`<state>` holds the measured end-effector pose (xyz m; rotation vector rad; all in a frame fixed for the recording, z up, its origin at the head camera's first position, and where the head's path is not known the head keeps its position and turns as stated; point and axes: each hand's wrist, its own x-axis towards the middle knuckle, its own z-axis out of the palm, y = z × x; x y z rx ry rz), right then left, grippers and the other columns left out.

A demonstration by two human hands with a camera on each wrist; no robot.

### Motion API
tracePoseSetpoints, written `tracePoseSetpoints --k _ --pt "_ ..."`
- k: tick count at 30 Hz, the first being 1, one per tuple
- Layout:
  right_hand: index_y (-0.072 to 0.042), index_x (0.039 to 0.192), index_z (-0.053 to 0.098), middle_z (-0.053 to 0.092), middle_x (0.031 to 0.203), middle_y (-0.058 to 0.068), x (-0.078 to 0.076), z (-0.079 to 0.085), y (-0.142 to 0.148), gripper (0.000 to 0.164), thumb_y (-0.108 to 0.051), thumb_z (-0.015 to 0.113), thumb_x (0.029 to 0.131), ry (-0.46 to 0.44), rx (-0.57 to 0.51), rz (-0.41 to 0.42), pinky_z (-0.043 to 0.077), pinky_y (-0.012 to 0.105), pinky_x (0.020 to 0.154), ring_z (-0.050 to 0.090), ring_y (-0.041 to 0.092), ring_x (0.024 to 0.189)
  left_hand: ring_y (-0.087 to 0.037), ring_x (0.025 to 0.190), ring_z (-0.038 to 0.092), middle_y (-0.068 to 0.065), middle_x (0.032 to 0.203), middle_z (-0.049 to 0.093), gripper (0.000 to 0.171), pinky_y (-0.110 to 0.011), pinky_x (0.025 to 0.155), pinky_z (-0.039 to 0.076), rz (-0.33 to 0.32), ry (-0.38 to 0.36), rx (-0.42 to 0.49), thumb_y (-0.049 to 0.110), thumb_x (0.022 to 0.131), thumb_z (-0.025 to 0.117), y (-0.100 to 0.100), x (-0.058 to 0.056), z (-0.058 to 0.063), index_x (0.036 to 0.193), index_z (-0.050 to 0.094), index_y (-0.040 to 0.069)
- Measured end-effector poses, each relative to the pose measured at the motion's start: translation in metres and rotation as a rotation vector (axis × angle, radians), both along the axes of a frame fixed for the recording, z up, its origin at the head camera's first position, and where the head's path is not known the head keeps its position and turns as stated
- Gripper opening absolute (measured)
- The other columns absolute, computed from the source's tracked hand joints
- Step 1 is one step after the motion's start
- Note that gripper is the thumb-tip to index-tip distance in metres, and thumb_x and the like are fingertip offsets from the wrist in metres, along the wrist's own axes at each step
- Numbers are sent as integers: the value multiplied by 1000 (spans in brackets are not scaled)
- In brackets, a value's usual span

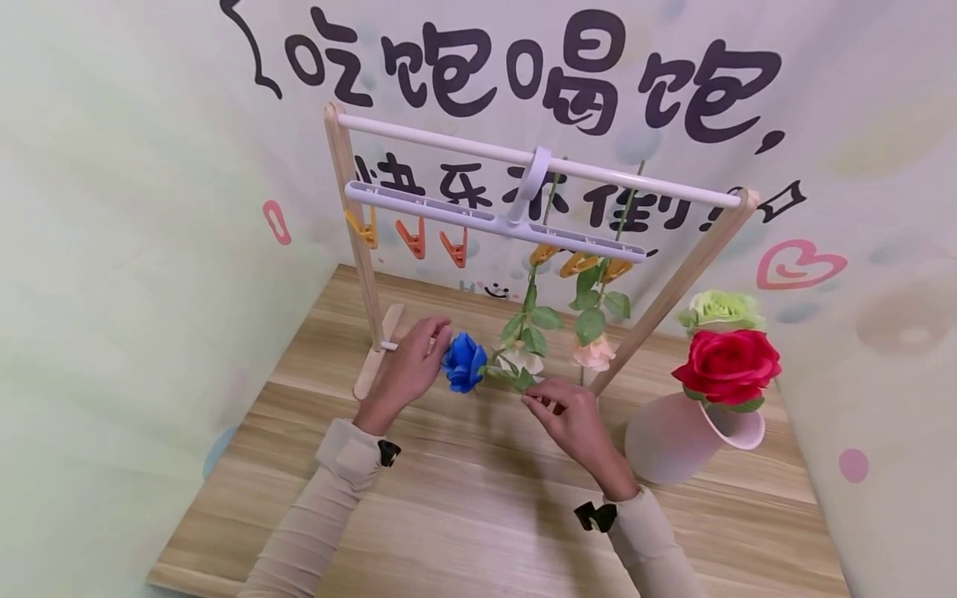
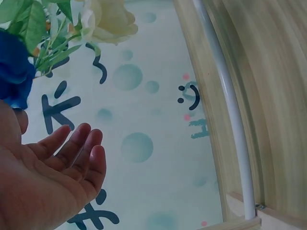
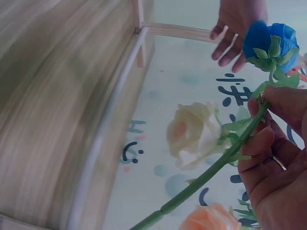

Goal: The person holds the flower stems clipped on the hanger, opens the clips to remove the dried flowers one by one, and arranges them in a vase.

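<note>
A blue artificial rose [image 1: 465,363] points left over the table. My right hand [image 1: 571,419] pinches its green stem [image 3: 206,176] between thumb and fingers, just below the bloom, as the right wrist view shows. On the other side of the bloom is my left hand [image 1: 409,365], fingers loosely bent and palm bare in the left wrist view. Behind the blue rose, a cream rose [image 3: 192,136] and a peach rose [image 1: 594,353] hang head down from yellow clips [image 1: 544,253] on a lavender hanger [image 1: 419,202].
The hanger hooks over the white rod [image 1: 456,148] of a wooden stand [image 1: 673,286]. Vacant orange clips [image 1: 411,238] dangle from its left half. At right, a pale vase [image 1: 665,440] holds a red rose [image 1: 728,365] and a green rose [image 1: 721,309]. A printed cloth hangs behind.
</note>
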<state>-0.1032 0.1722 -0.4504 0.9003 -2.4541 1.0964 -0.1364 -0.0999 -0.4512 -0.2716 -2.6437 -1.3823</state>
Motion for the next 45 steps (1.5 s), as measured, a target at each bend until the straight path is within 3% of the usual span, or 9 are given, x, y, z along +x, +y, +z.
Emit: tracePoseSetpoints --k 4,11,19,29,35,45 --pt "-8 87 76 69 80 -1 1 7 3 7 -4 78 83 -4 -9 -3 49 22 53 57 5 65 -35 120 57 -20 128 59 41 -50 101 45 -4 32 24 26 109 38 7 -1 -3 134 53 -2" --pt "-8 88 75 68 79 0 1 13 8 10 -1 78 81 20 -35 -3 47 19 53 55 4 65 -34 119 58 -20 130 59 39 -49 104 43 8 54 72 26 109 37 14 -3 -6 131 55 -1" --pt "-5 85 75 68 76 3 -1 18 13 15 7 78 78 103 -91 10 44 15 52 54 5 61 -33 128 53 -18 135 57 45 -50 107 41 -10 22 91 30 110 32 20 -5 -4 137 51 0" --pt "-6 84 75 68 76 1 -1 31 18 17 8 78 77 135 -96 -21 42 16 52 52 6 61 -33 115 60 -17 129 58 33 -49 97 49 -67 70 78 13 105 44 34 -11 -7 135 50 3" --pt "-5 84 75 69 75 2 -1 36 21 17 10 78 75 155 -121 -40 43 17 52 54 8 63 -28 106 54 -14 127 55 43 -44 87 46 -108 53 113 1 95 48 41 -14 -8 137 48 7" --pt "-4 86 75 70 76 3 -2 47 28 17 9 78 76 184 -124 -72 46 17 52 57 10 65 -28 117 55 -12 136 52 51 -49 98 47 -108 -1 78 18 99 60 55 -18 -3 147 42 13"
